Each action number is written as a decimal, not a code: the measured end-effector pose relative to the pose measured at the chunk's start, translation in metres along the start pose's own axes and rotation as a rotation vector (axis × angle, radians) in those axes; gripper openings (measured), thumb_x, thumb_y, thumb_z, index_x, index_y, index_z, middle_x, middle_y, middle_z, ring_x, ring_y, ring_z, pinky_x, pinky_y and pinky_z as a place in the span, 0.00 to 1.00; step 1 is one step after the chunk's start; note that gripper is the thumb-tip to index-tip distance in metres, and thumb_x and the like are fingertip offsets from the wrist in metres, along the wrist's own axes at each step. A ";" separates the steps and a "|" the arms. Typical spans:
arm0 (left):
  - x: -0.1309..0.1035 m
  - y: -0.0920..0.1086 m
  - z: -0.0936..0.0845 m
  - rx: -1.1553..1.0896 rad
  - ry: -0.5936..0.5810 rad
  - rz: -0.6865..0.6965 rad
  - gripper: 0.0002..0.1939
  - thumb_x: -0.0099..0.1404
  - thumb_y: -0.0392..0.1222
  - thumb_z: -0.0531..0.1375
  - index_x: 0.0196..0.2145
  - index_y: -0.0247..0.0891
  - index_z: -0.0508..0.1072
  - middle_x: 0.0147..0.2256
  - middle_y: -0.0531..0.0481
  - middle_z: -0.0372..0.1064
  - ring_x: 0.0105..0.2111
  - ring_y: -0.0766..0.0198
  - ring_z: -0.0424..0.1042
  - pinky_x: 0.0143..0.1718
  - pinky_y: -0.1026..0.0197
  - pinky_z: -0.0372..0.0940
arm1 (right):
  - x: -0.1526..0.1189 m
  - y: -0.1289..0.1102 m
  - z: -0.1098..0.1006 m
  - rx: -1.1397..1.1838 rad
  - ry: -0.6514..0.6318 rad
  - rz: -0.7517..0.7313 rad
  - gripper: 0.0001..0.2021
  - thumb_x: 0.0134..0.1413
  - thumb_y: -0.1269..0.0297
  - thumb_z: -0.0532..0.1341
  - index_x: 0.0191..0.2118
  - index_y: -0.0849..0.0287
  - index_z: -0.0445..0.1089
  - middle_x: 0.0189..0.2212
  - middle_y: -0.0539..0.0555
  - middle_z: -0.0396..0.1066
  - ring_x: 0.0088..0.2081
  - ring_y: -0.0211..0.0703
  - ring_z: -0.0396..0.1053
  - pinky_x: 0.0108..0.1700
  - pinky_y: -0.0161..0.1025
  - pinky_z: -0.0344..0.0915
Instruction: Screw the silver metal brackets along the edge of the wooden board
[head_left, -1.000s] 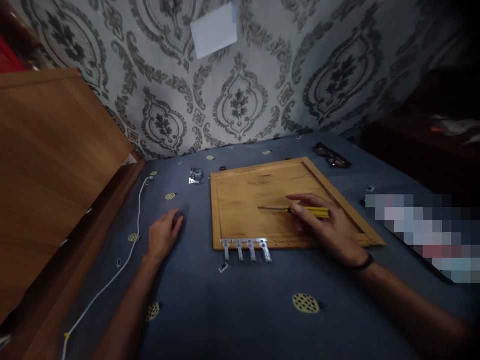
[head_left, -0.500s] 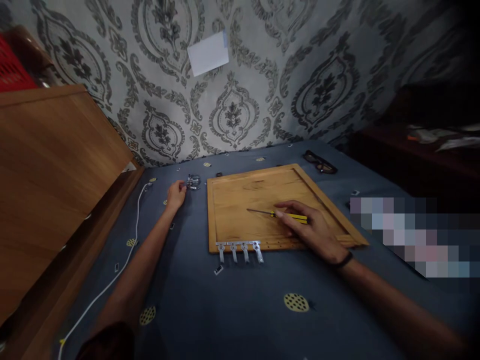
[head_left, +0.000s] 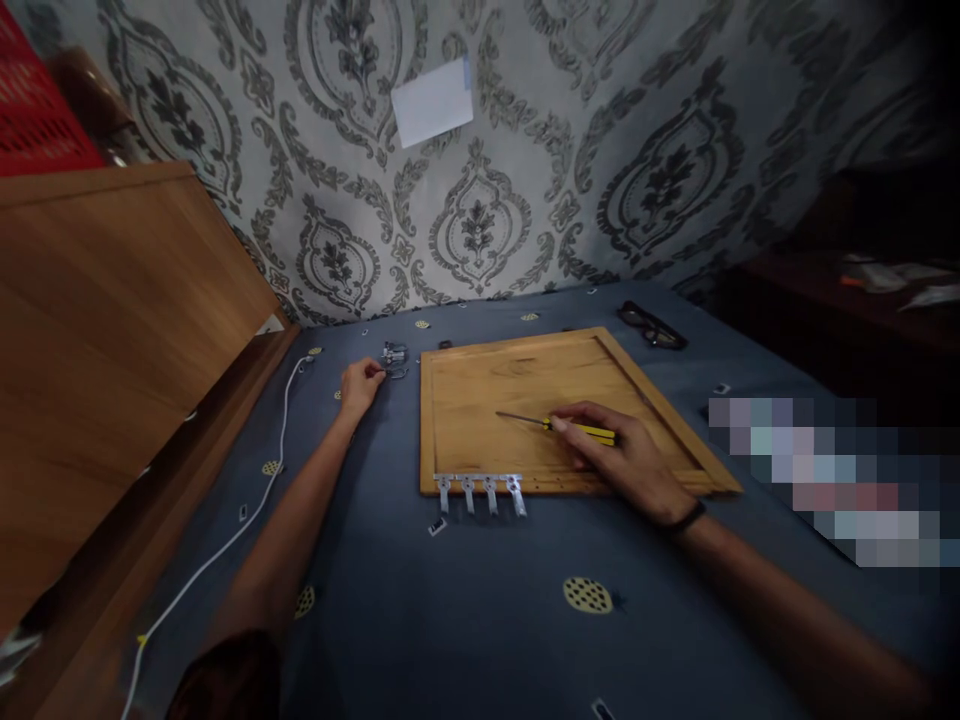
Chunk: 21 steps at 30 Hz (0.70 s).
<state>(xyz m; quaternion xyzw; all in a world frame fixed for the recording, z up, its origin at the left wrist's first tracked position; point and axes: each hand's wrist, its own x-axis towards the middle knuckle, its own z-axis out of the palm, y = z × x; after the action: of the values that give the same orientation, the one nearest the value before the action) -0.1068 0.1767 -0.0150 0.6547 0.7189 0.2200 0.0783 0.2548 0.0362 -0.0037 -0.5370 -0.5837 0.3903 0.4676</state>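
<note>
My right hand point(head_left: 619, 445) is closed around a yellow-handled screwdriver point(head_left: 604, 434), its thin shaft pointing left over the wooden panel point(head_left: 525, 380). Several silver metal hinges point(head_left: 491, 492) sit in a row along the panel's near edge, their arms hanging over it. Left of the panel, my left hand point(head_left: 364, 383) pinches at the near side of a small pile of metal pieces point(head_left: 394, 353). A hinge-like piece touches its fingertips; its outline is too small to make out fully.
Dark glasses point(head_left: 651, 326) lie behind the panel at right. A white cable point(head_left: 281, 430) runs down the left side, beside a wooden cabinet point(head_left: 135, 300). A patterned wall with a white paper point(head_left: 433, 103) rises behind. A blurred-out item point(head_left: 840, 470) lies at right.
My left hand has closed its fingertips at a metal piece and shifted slightly beside the pile. The screwdriver stays in my right hand over the panel. The whole view has shifted slightly.
</note>
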 end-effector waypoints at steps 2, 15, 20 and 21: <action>-0.006 -0.002 -0.001 0.001 0.007 0.026 0.18 0.71 0.47 0.60 0.54 0.36 0.70 0.52 0.43 0.70 0.48 0.56 0.73 0.48 0.48 0.72 | 0.000 -0.001 0.000 -0.010 -0.006 -0.002 0.27 0.42 0.36 0.68 0.33 0.58 0.76 0.34 0.57 0.75 0.28 0.42 0.69 0.22 0.38 0.72; -0.045 -0.021 -0.007 -0.222 0.081 0.094 0.17 0.71 0.47 0.60 0.54 0.36 0.71 0.53 0.43 0.70 0.49 0.56 0.73 0.49 0.47 0.71 | 0.002 0.006 0.002 -0.040 -0.039 -0.033 0.24 0.45 0.40 0.67 0.34 0.58 0.77 0.35 0.57 0.76 0.30 0.42 0.72 0.23 0.36 0.71; -0.051 -0.031 -0.003 -0.482 0.035 0.007 0.18 0.71 0.47 0.61 0.54 0.36 0.70 0.52 0.43 0.70 0.47 0.56 0.73 0.47 0.49 0.72 | 0.002 0.010 0.003 -0.046 -0.043 -0.034 0.23 0.46 0.41 0.67 0.36 0.58 0.76 0.36 0.57 0.76 0.32 0.44 0.73 0.25 0.39 0.74; -0.054 -0.033 -0.002 -0.532 0.020 -0.019 0.18 0.71 0.47 0.61 0.54 0.36 0.70 0.51 0.43 0.70 0.47 0.57 0.74 0.47 0.49 0.73 | 0.002 0.011 0.003 -0.048 -0.041 -0.035 0.23 0.46 0.41 0.67 0.36 0.58 0.76 0.36 0.57 0.76 0.32 0.44 0.73 0.25 0.39 0.75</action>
<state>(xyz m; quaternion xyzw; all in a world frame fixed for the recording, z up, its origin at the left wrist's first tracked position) -0.1304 0.1226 -0.0366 0.6021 0.6425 0.4072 0.2425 0.2550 0.0400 -0.0150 -0.5296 -0.6116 0.3791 0.4492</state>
